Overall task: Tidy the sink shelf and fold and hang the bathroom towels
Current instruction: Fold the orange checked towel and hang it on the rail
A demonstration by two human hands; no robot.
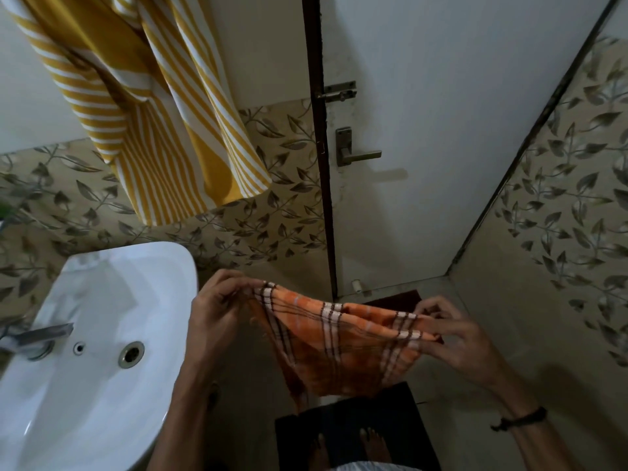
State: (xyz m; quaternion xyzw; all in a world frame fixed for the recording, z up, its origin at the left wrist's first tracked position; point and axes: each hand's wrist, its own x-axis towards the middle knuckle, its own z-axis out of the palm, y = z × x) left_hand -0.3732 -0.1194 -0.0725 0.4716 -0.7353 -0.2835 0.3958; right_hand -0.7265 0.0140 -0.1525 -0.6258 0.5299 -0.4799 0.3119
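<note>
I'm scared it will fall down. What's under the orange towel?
Below the orange towel lies a dark mat with bare feet on it. The floor right behind the cloth is hidden.

Sink (102, 300) left; door (424, 130) ahead

Both your arms are reaching out in front, forearms bare. Your left hand (217, 314) has its fingers curled in, pinching one top corner of the orange checked towel (339, 341). Your right hand (455, 338) pinches the other end, well apart from the left. There's a dark cord band (520, 419) on your right wrist.
</note>
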